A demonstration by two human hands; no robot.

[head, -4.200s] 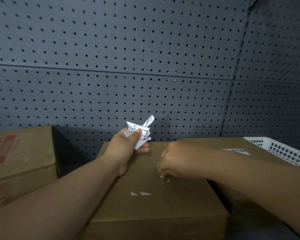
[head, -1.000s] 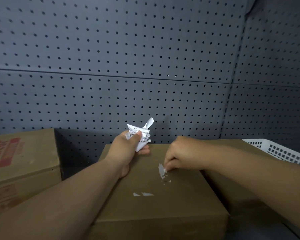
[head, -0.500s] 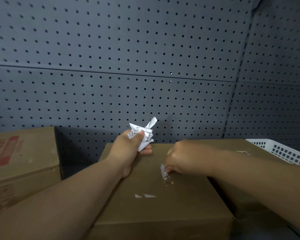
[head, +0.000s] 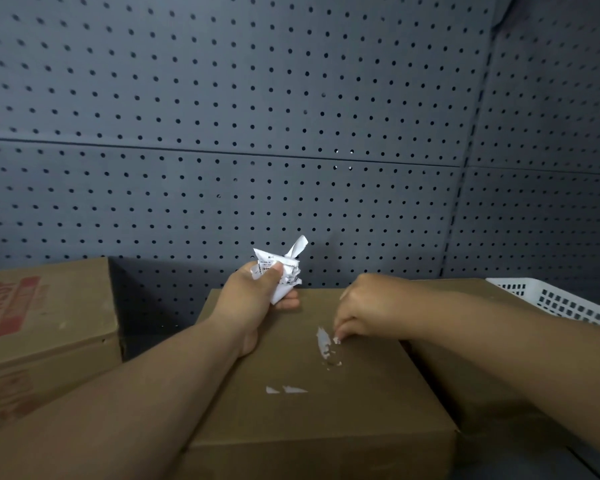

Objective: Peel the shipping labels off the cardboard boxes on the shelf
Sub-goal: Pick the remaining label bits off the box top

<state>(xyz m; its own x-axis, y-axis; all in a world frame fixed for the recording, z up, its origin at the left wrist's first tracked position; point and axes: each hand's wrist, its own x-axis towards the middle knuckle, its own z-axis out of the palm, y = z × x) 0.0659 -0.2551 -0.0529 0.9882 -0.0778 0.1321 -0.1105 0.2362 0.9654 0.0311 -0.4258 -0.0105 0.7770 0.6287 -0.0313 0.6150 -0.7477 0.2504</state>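
Head view: middle box (head: 312,393), label mostly gone. Left hand (head: 253,303) clenched on crumpled label paper (head: 283,268). Right hand (head: 364,310) pinching a leftover white scrap (head: 323,339) on the lid. Step: clearing remnants. Next: lift scrap slowly, then two slivers (head: 286,389).

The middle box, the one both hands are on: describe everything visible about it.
The middle box is plain brown cardboard, closed, lying flat on the shelf with one corner toward the camera. Its top carries torn white label scraps near the centre and two small slivers closer to the front. The left hand rests on its far edge, clutching a crumpled label wad. The right hand pinches at the scraps with its fingertips. Another brown box sits against its right side.
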